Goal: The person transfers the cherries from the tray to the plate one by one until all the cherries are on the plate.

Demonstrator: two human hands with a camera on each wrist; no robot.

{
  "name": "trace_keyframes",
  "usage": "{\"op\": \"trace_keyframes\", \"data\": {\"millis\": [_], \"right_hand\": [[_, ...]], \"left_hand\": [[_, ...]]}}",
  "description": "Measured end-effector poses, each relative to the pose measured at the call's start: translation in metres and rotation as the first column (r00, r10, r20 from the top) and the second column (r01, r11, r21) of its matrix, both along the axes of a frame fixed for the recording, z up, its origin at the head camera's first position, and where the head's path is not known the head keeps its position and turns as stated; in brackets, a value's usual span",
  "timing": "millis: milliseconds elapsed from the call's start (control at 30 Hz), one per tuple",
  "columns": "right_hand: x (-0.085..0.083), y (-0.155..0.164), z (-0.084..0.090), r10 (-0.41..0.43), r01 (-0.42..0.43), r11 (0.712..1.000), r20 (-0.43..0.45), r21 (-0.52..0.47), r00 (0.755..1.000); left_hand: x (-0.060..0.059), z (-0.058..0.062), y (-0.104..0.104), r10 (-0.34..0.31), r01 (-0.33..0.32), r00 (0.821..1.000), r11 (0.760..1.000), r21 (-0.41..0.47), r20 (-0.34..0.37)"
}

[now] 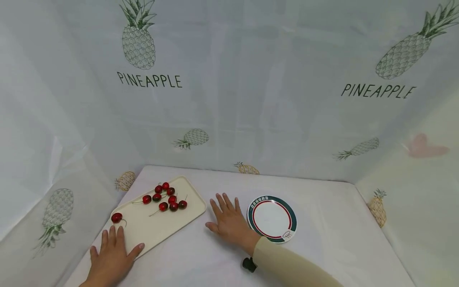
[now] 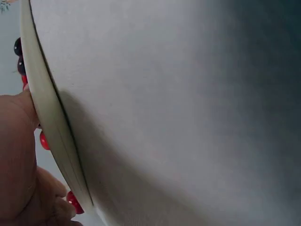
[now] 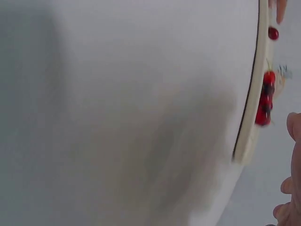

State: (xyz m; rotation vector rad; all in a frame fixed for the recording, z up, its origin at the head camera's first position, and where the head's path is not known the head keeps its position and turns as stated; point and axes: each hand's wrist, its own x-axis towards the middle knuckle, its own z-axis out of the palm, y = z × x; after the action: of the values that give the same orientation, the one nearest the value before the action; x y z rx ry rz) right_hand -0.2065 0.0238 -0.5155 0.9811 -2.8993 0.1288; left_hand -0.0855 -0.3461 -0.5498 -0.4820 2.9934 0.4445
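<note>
A cream rectangular tray [image 1: 154,229] lies at a slant on the left of the table. Several dark red cherries [image 1: 173,206] with stems are grouped toward its far end, and a single cherry [image 1: 116,217] sits near its left edge. My left hand [image 1: 112,255] lies over the tray's near end, fingers straight and spread, fingertips just short of that single cherry. In the left wrist view, the thumb is at the tray's rim [image 2: 49,113]. My right hand [image 1: 229,223] is between tray and plate, palm down with straight fingers, holding nothing.
A round white plate [image 1: 272,219] with a green and red border lies just right of my right hand. White cloth [image 1: 322,239] covers the table. Pineapple-printed curtains [image 1: 251,99] hang at the back and both sides. A small black object [image 1: 249,264] is at my right wrist.
</note>
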Motion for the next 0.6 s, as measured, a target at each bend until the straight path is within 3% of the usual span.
{"op": "trace_keyframes", "data": {"millis": [267,400,600], "right_hand": [[0.015,-0.036,-0.024,0.083,-0.09,0.993,0.099,0.072,0.992],[0.013,-0.036,-0.029,0.074,-0.086,0.992,0.12,0.095,0.99],[-0.004,-0.031,-0.026,0.049,-0.061,0.993,0.115,0.102,0.992]], "left_hand": [[0.001,-0.012,0.008,0.005,0.002,0.998,0.995,-0.103,0.067],[0.004,-0.016,0.017,-0.005,0.01,0.999,0.992,-0.126,0.039],[0.004,-0.017,0.037,-0.058,0.056,0.998,0.991,-0.124,-0.016]]}}
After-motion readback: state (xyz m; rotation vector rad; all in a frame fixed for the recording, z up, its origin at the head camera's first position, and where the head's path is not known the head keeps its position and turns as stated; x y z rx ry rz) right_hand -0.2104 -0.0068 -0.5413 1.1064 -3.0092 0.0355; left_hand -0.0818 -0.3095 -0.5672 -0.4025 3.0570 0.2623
